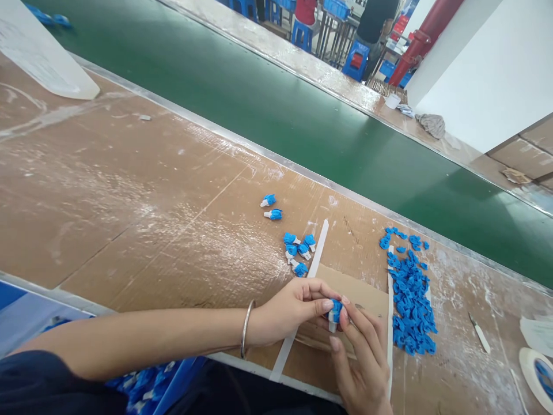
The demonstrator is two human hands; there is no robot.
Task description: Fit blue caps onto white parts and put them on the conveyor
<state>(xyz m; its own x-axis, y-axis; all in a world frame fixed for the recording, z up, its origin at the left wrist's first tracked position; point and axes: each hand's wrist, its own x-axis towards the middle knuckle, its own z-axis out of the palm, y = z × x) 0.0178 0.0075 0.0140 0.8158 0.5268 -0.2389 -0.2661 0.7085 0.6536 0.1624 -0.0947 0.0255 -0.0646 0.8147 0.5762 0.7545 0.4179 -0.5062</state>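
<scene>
Between my two hands is a small blue plastic part with a white stem (333, 316). My left hand (298, 305) pinches it from the left with thumb and fingers. From the right, the fingertips of my right hand (363, 351) press against its blue side. Both hands are over a piece of cardboard (358, 282) on the bench. Just beyond my left hand lies a group of similar blue-and-white parts (299, 251), and two more (271, 207) lie farther off. To the right of my right hand is a heap of loose blue pieces (410, 300).
A green conveyor belt (242, 98) runs along the bench's far side. White strips (320, 248) edge the cardboard. A small knife (479, 333) and a tape roll (536, 374) lie at right. A blue bin (173, 383) with parts sits below my left arm. People sit beyond.
</scene>
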